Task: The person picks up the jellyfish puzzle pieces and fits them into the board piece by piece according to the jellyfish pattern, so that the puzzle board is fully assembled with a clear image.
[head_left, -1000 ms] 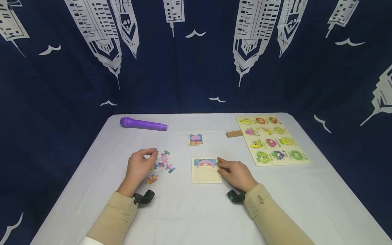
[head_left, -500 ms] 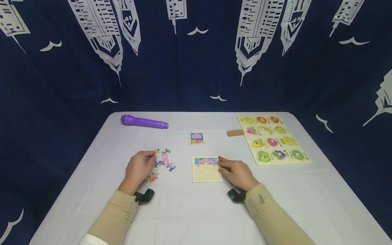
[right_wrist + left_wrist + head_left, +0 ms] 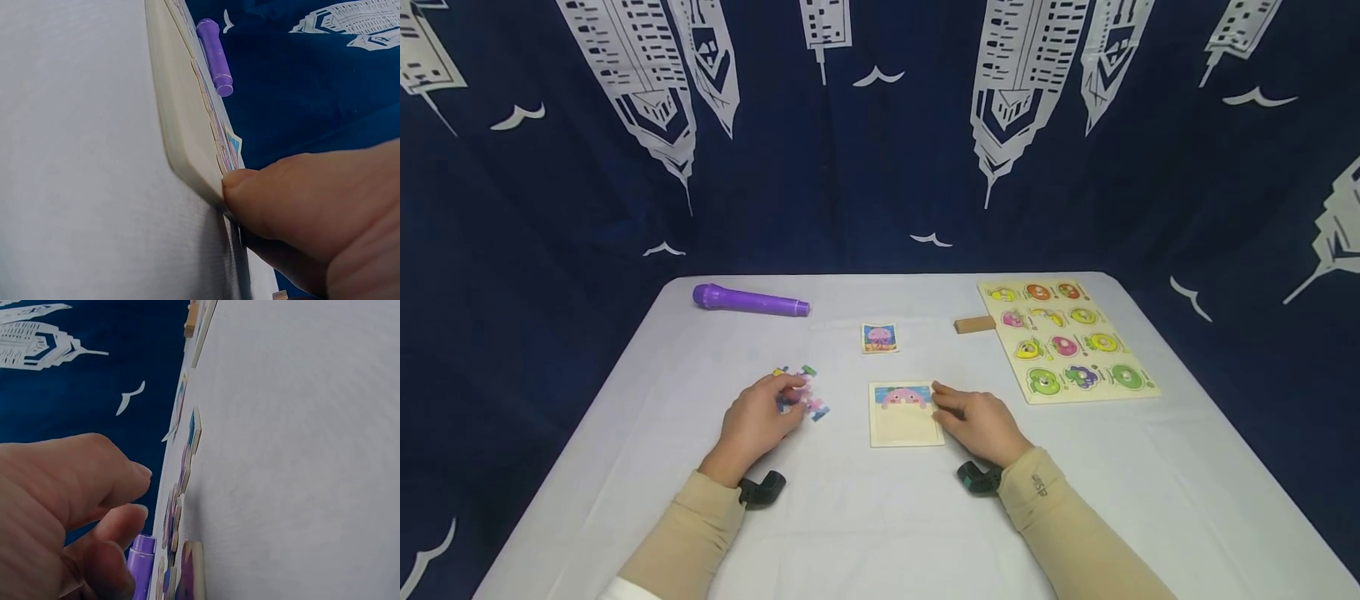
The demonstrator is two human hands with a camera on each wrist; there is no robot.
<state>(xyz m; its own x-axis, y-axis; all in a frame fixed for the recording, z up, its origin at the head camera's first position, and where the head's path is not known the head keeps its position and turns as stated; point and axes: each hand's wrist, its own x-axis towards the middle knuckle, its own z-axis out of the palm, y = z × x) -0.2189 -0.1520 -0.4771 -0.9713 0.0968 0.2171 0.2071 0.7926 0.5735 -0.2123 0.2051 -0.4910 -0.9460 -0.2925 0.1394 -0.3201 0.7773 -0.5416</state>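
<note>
In the head view my left hand hovers over a small heap of loose jigsaw pieces, covering part of it. The left wrist view has the thumb and fingers apart and bent, nothing visible between them, beside the pieces. My right hand grips the right edge of a square puzzle board, its thumb at the corner in the right wrist view. A pink-and-blue strip of fitted pieces fills the board's upper part; the lower part shows bare pale wood.
Behind the puzzle board lies a small picture card with a pink figure. A purple toy microphone rests at the back left. At the back right are a brown wooden block and a fruit puzzle board. A navy curtain hangs behind.
My left hand has shifted right and slightly nearer, over the middle of the loose pieces, its thumb and fingers now more spread. The right hand and puzzle board have stayed put.
</note>
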